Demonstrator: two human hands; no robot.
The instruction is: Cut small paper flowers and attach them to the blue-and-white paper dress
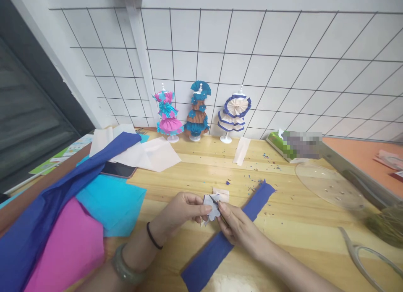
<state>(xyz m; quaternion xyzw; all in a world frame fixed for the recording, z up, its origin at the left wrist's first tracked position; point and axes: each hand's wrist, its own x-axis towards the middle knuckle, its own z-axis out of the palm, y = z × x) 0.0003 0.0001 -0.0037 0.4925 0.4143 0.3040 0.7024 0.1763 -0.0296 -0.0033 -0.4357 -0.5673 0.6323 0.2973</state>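
My left hand (188, 206) pinches a small whitish piece of paper (213, 213) with a scalloped edge between thumb and fingers. Small dark-bladed scissors (213, 199) are in my right hand (234, 222), the blades lying against the upper part of that paper; their handles are mostly hidden by my fingers. Just behind the paper a pale scrap (224, 194) rests on the table. Beneath my right hand a dark blue crepe paper strip (206, 262) runs diagonally across the wood.
Three miniature dress forms in paper dresses, pink (170, 126), brown-teal (198, 115) and cream-blue (232, 115), stand by the tiled wall. Blue, pink (72, 245) and turquoise (110, 203) sheets and a phone (118, 170) lie left. A tissue pack (277, 145) and clear disc (327, 187) are right.
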